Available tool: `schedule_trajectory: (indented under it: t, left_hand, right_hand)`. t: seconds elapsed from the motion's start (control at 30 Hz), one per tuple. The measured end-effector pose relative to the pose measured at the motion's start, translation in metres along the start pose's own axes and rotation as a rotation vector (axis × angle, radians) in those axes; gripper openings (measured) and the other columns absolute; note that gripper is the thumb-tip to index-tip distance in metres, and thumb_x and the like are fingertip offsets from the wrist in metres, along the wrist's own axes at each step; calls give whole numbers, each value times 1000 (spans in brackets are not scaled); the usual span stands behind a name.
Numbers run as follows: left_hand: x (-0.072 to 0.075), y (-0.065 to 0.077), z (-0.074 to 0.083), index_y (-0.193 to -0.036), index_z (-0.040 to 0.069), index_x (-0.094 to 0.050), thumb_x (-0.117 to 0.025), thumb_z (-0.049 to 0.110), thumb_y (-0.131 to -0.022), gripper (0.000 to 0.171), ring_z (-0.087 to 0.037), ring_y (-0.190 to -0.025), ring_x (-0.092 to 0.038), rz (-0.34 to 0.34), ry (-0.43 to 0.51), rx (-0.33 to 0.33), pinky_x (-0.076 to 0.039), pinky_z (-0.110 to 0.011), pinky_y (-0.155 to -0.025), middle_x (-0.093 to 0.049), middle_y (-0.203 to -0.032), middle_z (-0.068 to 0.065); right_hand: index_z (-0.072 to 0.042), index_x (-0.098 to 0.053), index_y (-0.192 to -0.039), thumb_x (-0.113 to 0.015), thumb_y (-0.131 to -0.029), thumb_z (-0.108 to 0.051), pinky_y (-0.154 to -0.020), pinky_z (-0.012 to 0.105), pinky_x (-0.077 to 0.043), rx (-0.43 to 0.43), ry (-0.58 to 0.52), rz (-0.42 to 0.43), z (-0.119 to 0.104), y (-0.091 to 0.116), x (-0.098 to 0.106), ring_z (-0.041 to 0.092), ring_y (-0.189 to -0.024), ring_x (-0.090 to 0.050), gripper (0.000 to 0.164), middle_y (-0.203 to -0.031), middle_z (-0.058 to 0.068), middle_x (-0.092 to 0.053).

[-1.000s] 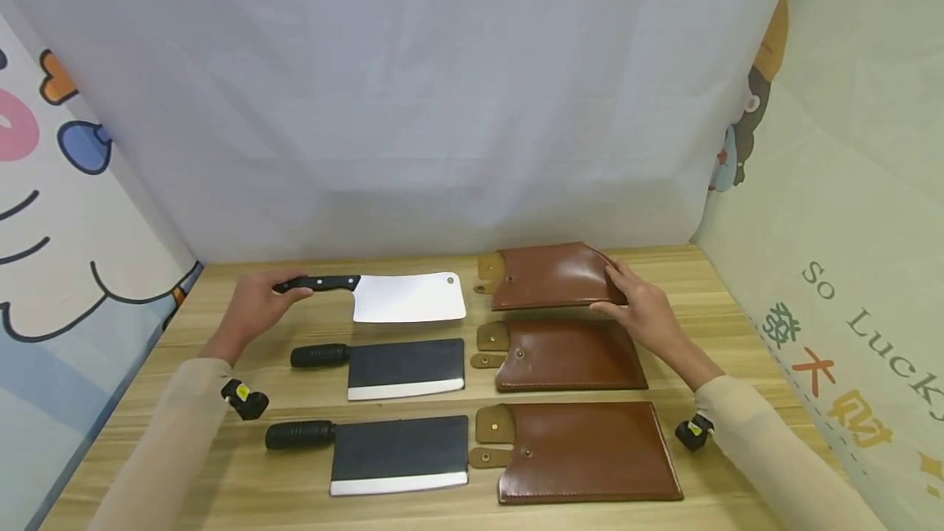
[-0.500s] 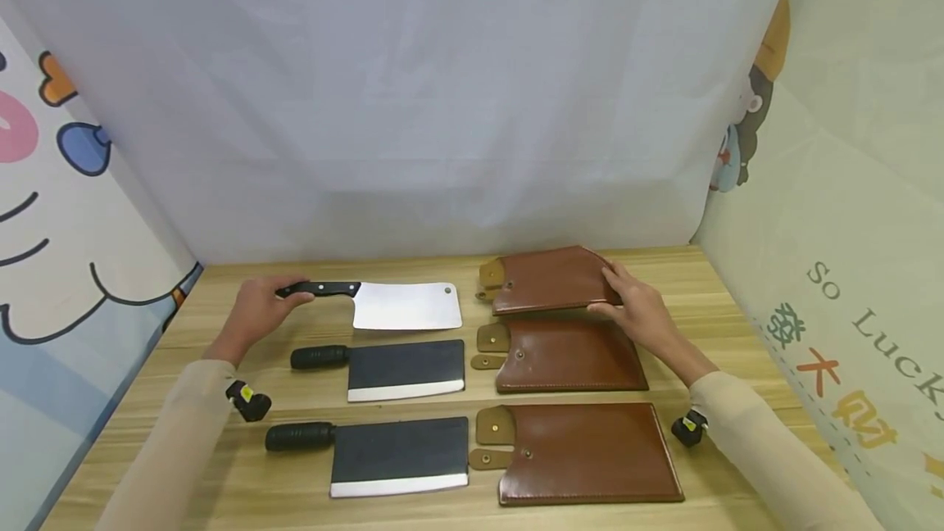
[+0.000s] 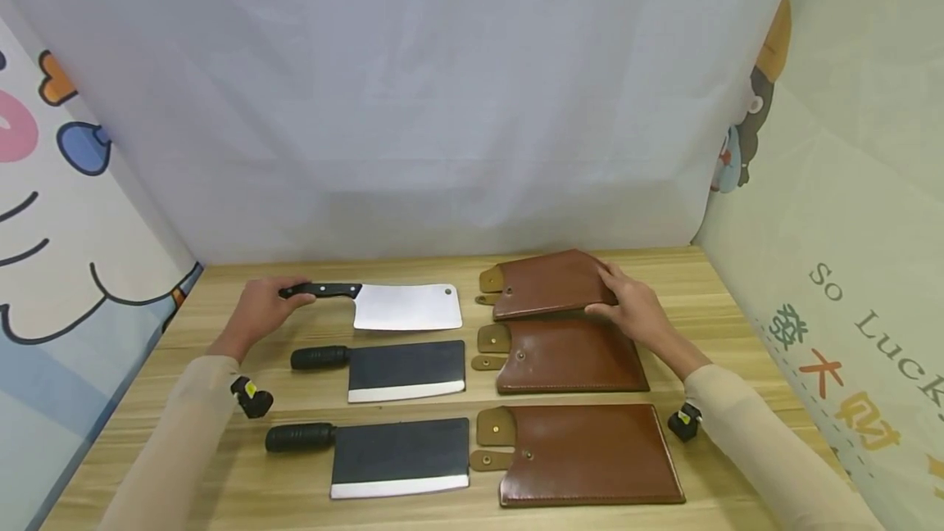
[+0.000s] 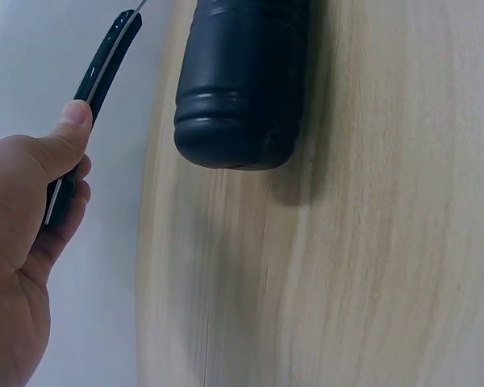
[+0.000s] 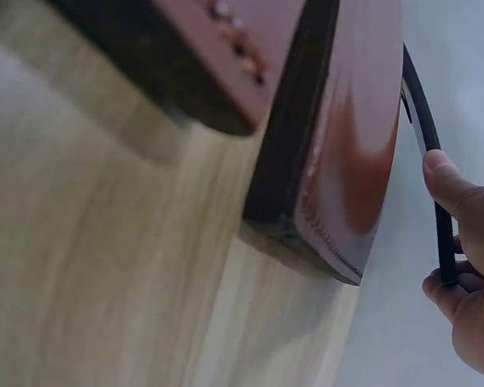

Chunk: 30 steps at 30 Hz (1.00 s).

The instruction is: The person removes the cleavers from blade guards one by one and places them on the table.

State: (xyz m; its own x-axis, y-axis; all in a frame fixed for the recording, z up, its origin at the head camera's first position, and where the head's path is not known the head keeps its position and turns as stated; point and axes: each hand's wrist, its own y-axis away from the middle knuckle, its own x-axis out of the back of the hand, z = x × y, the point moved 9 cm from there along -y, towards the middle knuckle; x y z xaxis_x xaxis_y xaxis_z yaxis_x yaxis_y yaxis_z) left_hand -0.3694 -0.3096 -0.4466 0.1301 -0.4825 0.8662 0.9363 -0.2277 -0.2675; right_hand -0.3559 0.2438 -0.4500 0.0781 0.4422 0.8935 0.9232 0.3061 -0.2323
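In the head view my left hand [image 3: 258,310] pinches the black riveted handle of a silver cleaver [image 3: 407,307]. Its blade points right, with a small hole near the far corner. The left wrist view shows the thumb lying along that handle [image 4: 113,60]. My right hand [image 3: 634,310] grips the right end of a brown leather knife sheath [image 3: 549,285], thumb on the near edge and fingers on the far one. This sheath is tilted, its tan snap flap [image 3: 492,279] facing the cleaver. Blade and sheath are apart. Seen from the right wrist, the held sheath [image 5: 423,113] appears edge-on.
Two dark-bladed cleavers, a middle one [image 3: 407,369] and a front one [image 3: 401,457], lie on the wooden table [image 3: 199,293]. Right of them lie two more brown sheaths, the middle [image 3: 578,356] and the front one [image 3: 597,455]. A pale cloth [image 3: 472,105] hangs behind.
The silver cleaver has come down slightly toward the near side. The held sheath has tilted, its flap end dropping nearer to the middle sheath, and my right hand has shifted slightly left.
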Motion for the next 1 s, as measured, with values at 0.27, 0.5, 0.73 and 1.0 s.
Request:
schedule_trajectory:
  t: [0.27,0.5,0.73,1.0]
  left_hand:
    - [-11,-1,-10,-125,-4,-70,-74,23,-96,40,-38,-95,-67,-69,9,40,-50,-54,-83,-69,-121,-29]
    - [-21,-1,-18,-128,-5,-67,-72,24,-98,43,-48,-115,-63,-116,32,62,-46,-62,-97,-65,-127,-30]
    - [-30,-1,-25,-129,-7,-66,-73,20,-97,43,-51,-122,-57,-159,25,79,-42,-63,-103,-63,-131,-31]
    - [-36,1,-26,-127,-6,-68,-73,22,-96,42,-52,-122,-57,-180,12,80,-41,-63,-103,-63,-131,-30]
  right_hand:
    - [14,-45,-145,-83,-87,-28,-103,60,-44,-43,10,-57,7,-7,-4,54,-131,-48,81,-151,36,-41]
    - [11,-47,-146,-83,-87,-26,-104,61,-43,-59,21,-104,14,-13,-7,54,-130,-49,79,-152,34,-42]
    - [11,-51,-143,-85,-85,-26,-103,61,-43,-56,33,-131,22,-14,-13,54,-129,-50,77,-147,36,-46]
    - [8,-50,-145,-85,-86,-25,-104,61,-42,-65,13,-156,26,-14,-17,54,-130,-50,77,-147,36,-44]
